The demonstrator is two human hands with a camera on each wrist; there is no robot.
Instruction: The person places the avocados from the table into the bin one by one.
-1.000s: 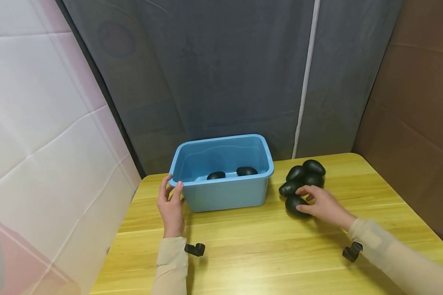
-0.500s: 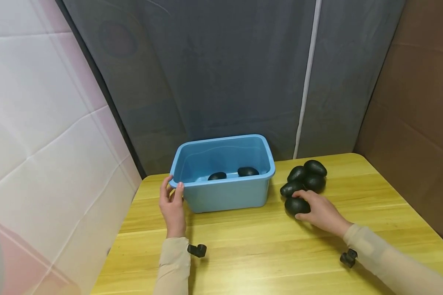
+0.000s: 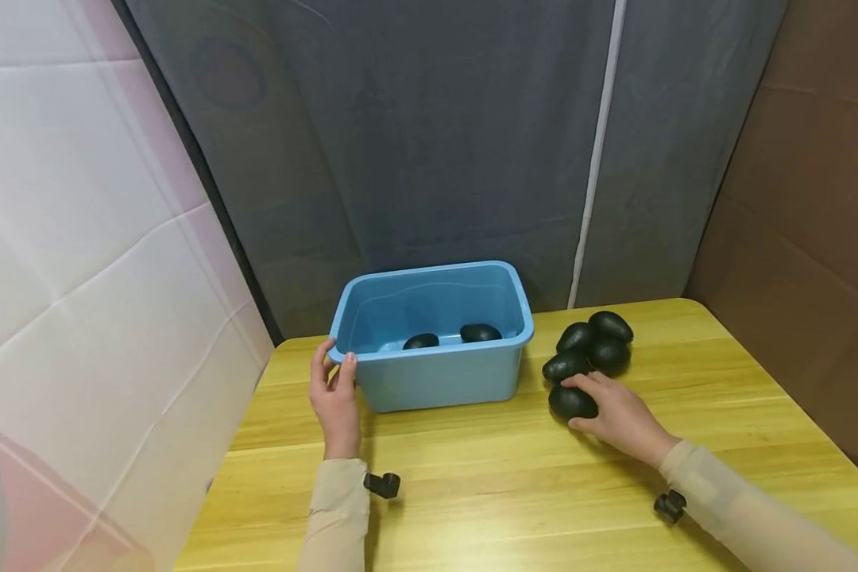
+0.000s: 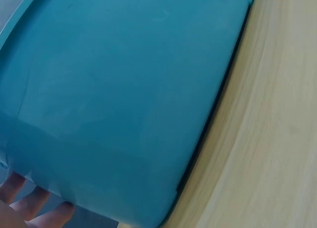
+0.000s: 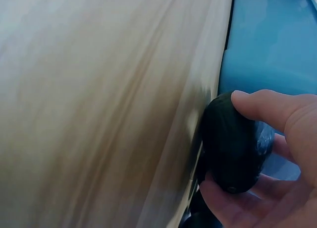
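The dark avocado (image 3: 570,402) nearest the person lay on its side on the wooden table (image 3: 515,477), its long axis running roughly left to right across the head view, a little way to the right of the blue tub (image 3: 436,381) and just in front of the other loose fruit. Which end was the narrow one could not be told, since the hand covered its right part. The right hand (image 3: 618,413) was curled around it: in the wrist view the thumb (image 5: 262,106) lay across the top of the avocado (image 5: 233,148) and the fingers (image 5: 237,200) cupped it from below, so the hand had a firm hold on it.

Just behind it sat a pile of three more avocados (image 3: 589,343), touching one another, most of them lying with their long axes slanted toward the far right corner of the table.

The tub stood upright near the table's far edge, open at the top. Inside, on its floor, lay two avocados (image 3: 450,337), slightly apart, both on their sides with long axes about left to right.

The left hand (image 3: 334,397) rested against the tub's near left corner, thumb and fingertips lightly bent on the rim and wall; the left wrist view showed fingertips (image 4: 29,208) pressed to the blue wall (image 4: 124,104). It braced the tub rather than gripping it.
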